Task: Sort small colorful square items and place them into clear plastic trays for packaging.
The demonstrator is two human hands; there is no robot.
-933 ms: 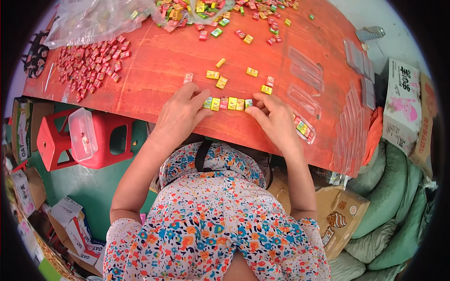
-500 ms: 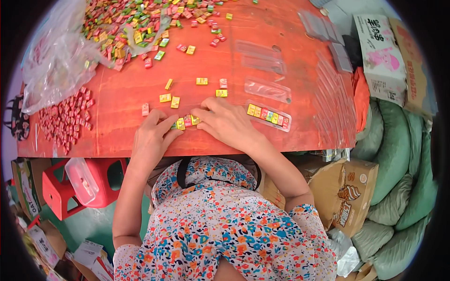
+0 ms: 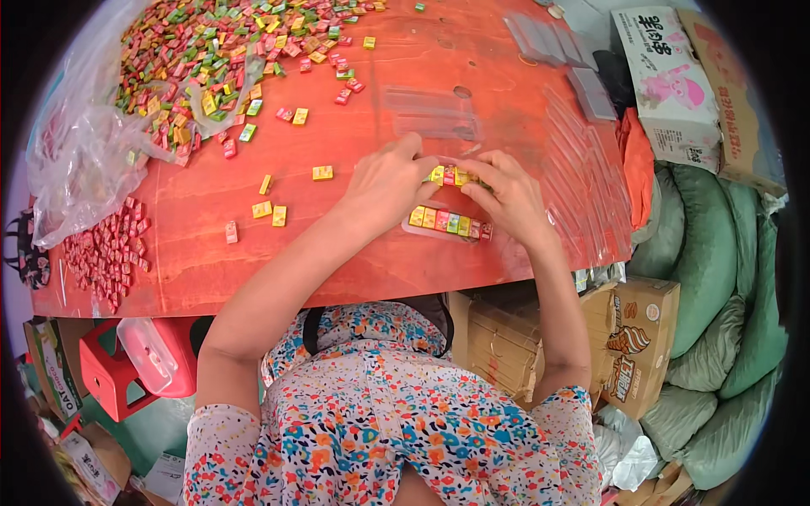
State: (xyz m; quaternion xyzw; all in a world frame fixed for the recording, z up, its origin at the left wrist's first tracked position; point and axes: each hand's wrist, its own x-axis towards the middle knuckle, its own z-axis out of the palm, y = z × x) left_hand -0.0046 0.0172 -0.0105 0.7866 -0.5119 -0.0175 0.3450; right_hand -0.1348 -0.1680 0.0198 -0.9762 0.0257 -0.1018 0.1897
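Note:
A short row of tiny yellow, red and green boxes (image 3: pixel 450 175) is pinched end to end between my two hands. My left hand (image 3: pixel 384 181) closes on its left end, while the fingers of my right hand (image 3: pixel 512 194) press the other end. The row is at a clear plastic tray, mostly hidden by my hands; I cannot tell whether it lies fully inside. Just nearer to me, a second clear tray (image 3: pixel 413 229) contains a line of similar yellow, red and green boxes (image 3: pixel 441 221). Several loose boxes, including a yellow one (image 3: pixel 322 173), lie left of my left hand.
A big multicoloured heap of little boxes (image 3: pixel 211 67) covers the far left, beside a crumpled clear bag (image 3: pixel 84 160). A red heap (image 3: pixel 110 253) lies at the left edge. Clear trays (image 3: pixel 430 110) lie beyond my hands; more (image 3: pixel 578 185) overlap at right.
Both hands have moved right and away from me with the row of boxes, from the bare tabletop to the tray beyond the filled one. The view has shifted slightly.

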